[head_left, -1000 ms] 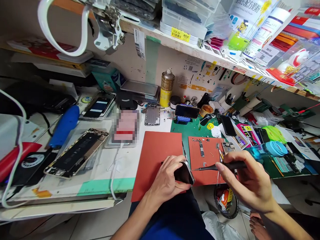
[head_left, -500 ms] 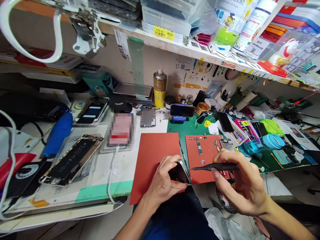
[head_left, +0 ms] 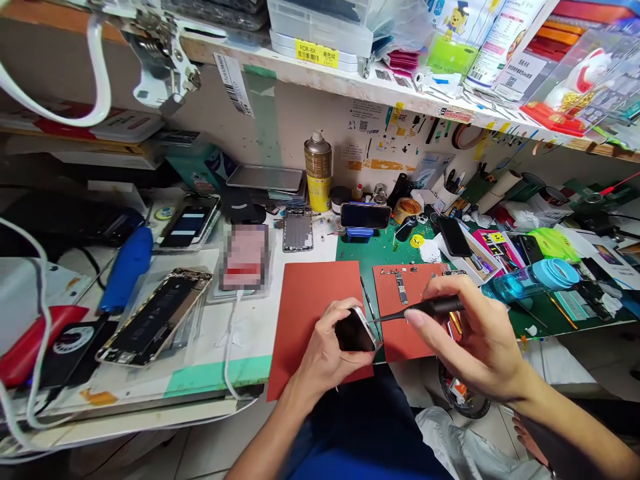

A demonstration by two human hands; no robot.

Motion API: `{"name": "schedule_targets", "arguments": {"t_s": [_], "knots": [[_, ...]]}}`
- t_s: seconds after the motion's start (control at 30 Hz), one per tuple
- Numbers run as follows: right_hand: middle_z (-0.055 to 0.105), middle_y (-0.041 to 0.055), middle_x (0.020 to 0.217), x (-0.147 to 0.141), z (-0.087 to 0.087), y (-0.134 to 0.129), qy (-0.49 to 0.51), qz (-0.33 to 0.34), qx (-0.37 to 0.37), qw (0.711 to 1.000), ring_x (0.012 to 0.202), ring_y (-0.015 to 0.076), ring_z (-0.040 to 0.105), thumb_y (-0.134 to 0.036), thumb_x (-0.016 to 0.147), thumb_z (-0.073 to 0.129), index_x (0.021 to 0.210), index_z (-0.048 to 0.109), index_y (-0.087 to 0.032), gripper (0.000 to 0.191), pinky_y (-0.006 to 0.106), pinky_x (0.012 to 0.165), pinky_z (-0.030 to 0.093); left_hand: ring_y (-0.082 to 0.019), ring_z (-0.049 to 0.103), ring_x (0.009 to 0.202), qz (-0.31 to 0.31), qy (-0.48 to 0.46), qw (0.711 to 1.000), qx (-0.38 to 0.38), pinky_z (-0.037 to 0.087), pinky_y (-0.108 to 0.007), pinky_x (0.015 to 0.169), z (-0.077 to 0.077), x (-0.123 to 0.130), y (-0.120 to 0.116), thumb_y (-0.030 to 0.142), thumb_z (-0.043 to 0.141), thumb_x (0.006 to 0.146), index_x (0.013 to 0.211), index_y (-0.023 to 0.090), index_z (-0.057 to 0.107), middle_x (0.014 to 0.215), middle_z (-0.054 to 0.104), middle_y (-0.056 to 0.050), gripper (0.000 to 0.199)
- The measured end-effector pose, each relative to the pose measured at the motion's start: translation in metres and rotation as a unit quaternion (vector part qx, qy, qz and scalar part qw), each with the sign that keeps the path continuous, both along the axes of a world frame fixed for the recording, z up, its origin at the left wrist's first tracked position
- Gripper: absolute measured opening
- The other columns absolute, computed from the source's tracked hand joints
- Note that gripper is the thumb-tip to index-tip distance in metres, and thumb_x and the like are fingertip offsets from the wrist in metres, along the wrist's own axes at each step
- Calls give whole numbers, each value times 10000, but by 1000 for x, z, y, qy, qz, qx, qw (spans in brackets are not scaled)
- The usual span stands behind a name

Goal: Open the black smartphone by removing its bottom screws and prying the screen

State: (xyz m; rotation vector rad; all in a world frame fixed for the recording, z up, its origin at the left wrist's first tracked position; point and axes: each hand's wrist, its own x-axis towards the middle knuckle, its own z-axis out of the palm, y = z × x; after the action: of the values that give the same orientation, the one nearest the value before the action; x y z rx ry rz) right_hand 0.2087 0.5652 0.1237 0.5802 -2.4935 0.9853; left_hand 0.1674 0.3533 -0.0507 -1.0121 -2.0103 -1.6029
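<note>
Blue plastic marks the far left: a handle point(head_left: 126, 268) lies on the white bench point(head_left: 250, 327), with an opened phone point(head_left: 155, 316) just beside it, insides up. Behind that, a second phone point(head_left: 189, 224) rests face up, and further right a bare metal housing point(head_left: 297, 229) lies near a spray can point(head_left: 317, 171) that stands against the wall.

A red mat point(head_left: 310, 293) covers the bench edge. Over its right side the left hand point(head_left: 330, 350) clenches a small dark phone point(head_left: 354, 332), fingers wrapped over the top and thumb below, holding it tilted above the mat at the bench edge.

The tip of a black screwdriver point(head_left: 425, 309) meets the phone's right end. The right hand point(head_left: 475, 347) grasps the screwdriver's handle between thumb and fingers, shaft nearly level and pointing left.

Under the screwdriver lies a smaller red mat point(head_left: 400, 327) on a green mat point(head_left: 385, 253); a circuit board point(head_left: 401, 288) and small parts sit on it. Behind, another phone point(head_left: 365, 216) stands sideways on a blue stand. Right of the hand, a blue bottle point(head_left: 535, 280) lies on its side among clutter.
</note>
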Motion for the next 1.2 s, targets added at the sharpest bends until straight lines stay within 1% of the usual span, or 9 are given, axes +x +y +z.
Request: {"name": "schedule_targets", "arguments": {"t_s": [0.23, 0.33, 0.57, 0.73, 0.8, 0.87, 0.93, 1.07, 1.2], "knots": [[642, -39, 875, -6, 4, -3, -33, 8, -13, 999, 633, 95, 608, -202, 1022, 659, 1167, 543, -245, 191, 229, 576, 509, -258, 734, 1090, -1, -17, 1000, 0, 602, -459, 916, 1, 1, 0, 185, 870, 850, 1448, 292, 297, 1338, 633, -166, 836], [688, -21, 911, -8, 5, -4, -45, 16, -17, 999, 698, 118, 679, -200, 1026, 651, 1207, 531, -246, 222, 242, 636, 559, -266, 733, 1111, -1, -24, 1000, 2, 608, -461, 913, 0, 0, 0, 198, 870, 858, 1445, 288, 296, 1339, 630, -169, 826], [716, -25, 912, -5, 1, 3, -53, -27, -45, 997, 715, 119, 724, -214, 1032, 683, 1233, 550, -254, 245, 230, 675, 590, -254, 726, 1142, 0, -36, 999, 2, 617, -444, 919, -2, 0, 0, 218, 866, 873, 1430, 280, 296, 1331, 627, -168, 800], [750, 34, 1065, 2, -5, 10, -62, -67, -118, 989, 946, 178, 768, -219, 1056, 642, 1318, 532, -266, 288, 306, 860, 617, -247, 724, 1165, 20, -52, 998, 1, 629, -402, 891, -1, 1, -2, 236, 876, 864, 1420, 285, 288, 1345, 622, -160, 810], [735, 12, 990, 2, -12, 7, -95, -57, -120, 987, 847, 161, 736, -196, 1067, 586, 1307, 548, -270, 254, 277, 757, 589, -248, 724, 1176, 29, -64, 998, 1, 634, -401, 903, 0, 1, -3, 266, 861, 881, 1429, 273, 289, 1344, 624, -160, 792], [696, -21, 872, 0, -22, 0, -142, -18, -77, 987, 687, 130, 657, -130, 1034, 551, 1167, 610, -255, 192, 232, 601, 499, -261, 719, 1212, 30, -78, 996, -3, 634, -421, 948, 1, 1, -3, 297, 854, 884, 1446, 259, 304, 1347, 630, -159, 788], [690, -15, 851, -4, -35, -7, -167, 31, -11, 985, 670, 134, 631, -49, 945, 538, 1069, 636, -227, 238, 236, 584, 464, -273, 719, 1234, 22, -89, 996, -16, 631, -438, 986, 3, 1, -3, 312, 862, 869, 1463, 257, 327, 1359, 639, -152, 801], [690, 59, 965, -7, -61, -10, -140, 54, 133, 980, 768, 196, 655, 5, 827, 514, 1156, 640, -159, 389, 301, 654, 497, -274, 729, 1222, 5, -116, 992, -52, 631, -452, 1003, 6, 3, 0, 250, 859, 849, 1493, 278, 366, 1394, 653, -137, 812], [680, 70, 1002, -2, -68, -5, -109, 49, 257, 959, 728, 198, 647, 26, 855, 463, 1154, 597, -153, 373, 297, 569, 425, -302, 708, 1262, 6, -123, 989, -79, 621, -491, 1021, 5, 5, 2, 191, 870, 810, 1504, 295, 380, 1403, 661, -130, 856]]}}
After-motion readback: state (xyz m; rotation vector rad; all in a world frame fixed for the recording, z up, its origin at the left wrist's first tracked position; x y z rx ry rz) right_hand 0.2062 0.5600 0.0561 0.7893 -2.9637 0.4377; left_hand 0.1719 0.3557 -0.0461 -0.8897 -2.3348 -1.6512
